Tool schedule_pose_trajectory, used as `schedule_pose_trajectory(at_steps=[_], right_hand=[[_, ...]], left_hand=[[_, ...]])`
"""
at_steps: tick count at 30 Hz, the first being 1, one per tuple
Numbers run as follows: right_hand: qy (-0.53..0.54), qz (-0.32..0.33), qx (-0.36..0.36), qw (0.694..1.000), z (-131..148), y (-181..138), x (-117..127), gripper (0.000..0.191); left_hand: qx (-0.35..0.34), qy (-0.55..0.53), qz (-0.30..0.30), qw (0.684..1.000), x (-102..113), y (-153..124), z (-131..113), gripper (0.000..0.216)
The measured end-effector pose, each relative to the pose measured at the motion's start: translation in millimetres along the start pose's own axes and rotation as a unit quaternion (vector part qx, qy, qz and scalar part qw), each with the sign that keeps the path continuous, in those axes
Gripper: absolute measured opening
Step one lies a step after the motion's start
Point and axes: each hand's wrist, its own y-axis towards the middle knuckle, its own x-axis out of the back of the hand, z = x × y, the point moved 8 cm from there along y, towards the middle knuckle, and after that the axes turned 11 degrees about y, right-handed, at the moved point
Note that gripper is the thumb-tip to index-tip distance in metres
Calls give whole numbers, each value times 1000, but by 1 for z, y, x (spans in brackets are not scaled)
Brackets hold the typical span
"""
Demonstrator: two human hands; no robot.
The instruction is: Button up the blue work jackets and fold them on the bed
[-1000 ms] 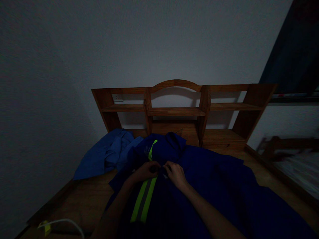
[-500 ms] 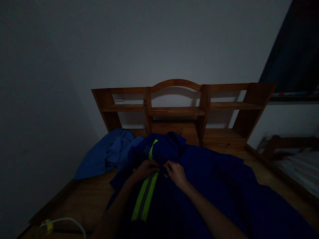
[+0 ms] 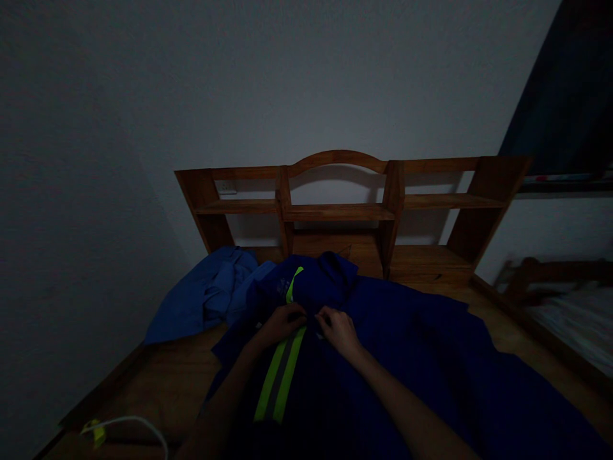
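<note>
A dark blue work jacket (image 3: 407,338) with yellow-green reflective stripes lies spread across the wooden surface in dim light. Near its middle, just below the collar, my left hand (image 3: 286,322) pinches the fabric beside the striped band. My right hand (image 3: 338,329) faces it a short gap away, thumb and fingers closed on the jacket's other front edge. Whether a button or zip sits between the fingertips is too dark to tell. A lighter blue garment (image 3: 205,297) lies crumpled to the left, against the jacket.
Behind the clothes stands a wooden shelf unit (image 3: 340,212) against the pale wall. A wooden surface (image 3: 163,367) lies under the garments. At the lower left a white cable (image 3: 134,419) runs beside a yellow item. A wooden bed frame (image 3: 555,275) stands to the right.
Both hands stay at the same place on the jacket, with only a slight shift of the fingers. The clothes lie as before.
</note>
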Motion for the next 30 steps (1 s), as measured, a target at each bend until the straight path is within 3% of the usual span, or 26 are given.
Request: schedule_pose_trajectory(at_steps=[5, 8, 12, 16, 20, 24, 27, 30], right_hand=[[16, -1, 8, 1000, 3, 1, 0, 23], [32, 44, 28, 998, 5, 3, 4, 29], [45, 129, 55, 989, -3, -1, 33, 32], [92, 183, 8, 979, -35, -13, 65, 26], [104, 137, 13, 985, -53, -19, 80, 19], [80, 115, 17, 990, -54, -17, 73, 21], [47, 66, 5, 997, -58, -13, 74, 22], [14, 26, -19, 999, -65, -12, 78, 21]], left_hand=[[31, 35, -107, 993, 18, 1, 7, 25], [34, 71, -155, 985, 26, 1, 9, 26], [28, 104, -193, 975, 31, 1, 11, 26], [30, 121, -185, 975, 29, 3, 11, 26], [39, 151, -176, 972, 28, 2, 7, 27], [87, 266, -173, 944, 29, 0, 1, 27], [91, 324, -201, 920, 33, 2, -24, 25], [44, 322, -213, 921, 29, 12, -64, 23]])
